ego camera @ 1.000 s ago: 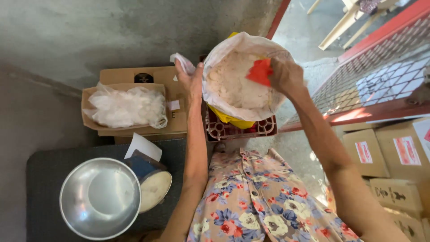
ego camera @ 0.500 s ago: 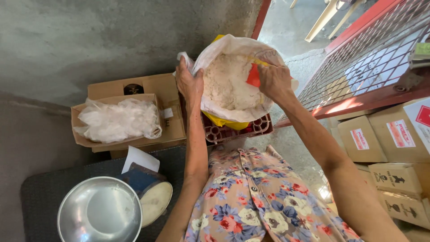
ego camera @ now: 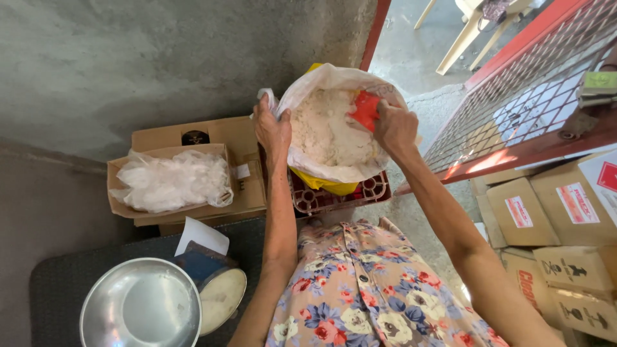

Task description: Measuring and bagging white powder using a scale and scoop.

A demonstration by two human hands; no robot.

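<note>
1. Two hands of mine are up at the white sack (ego camera: 334, 160), which stands open on a red plastic crate (ego camera: 334, 196) at the far side, against the grey concrete wall (ego camera: 160, 58).
2. My left hand (ego camera: 273, 132) is closed on the sack's left rim, pinching the bunched cloth between thumb and fingers.
3. My right hand (ego camera: 395, 128) is closed around a red scoop (ego camera: 365, 109), whose bowl sits down in the white flour (ego camera: 324, 132) filling the sack.
4. A yellow bag (ego camera: 324, 183) shows under the sack, between it and the crate.
5. Left of the crate, an open cardboard box (ego camera: 173, 212) holds crumpled clear plastic bags (ego camera: 170, 180).
6. Near me on the left, a shiny steel bowl (ego camera: 141, 308) rests on a dark mat (ego camera: 58, 289), touching a round tin (ego camera: 222, 299).
7. Stacked cartons (ego camera: 546, 212) sit at right, below a red wire gate (ego camera: 527, 103).
</note>
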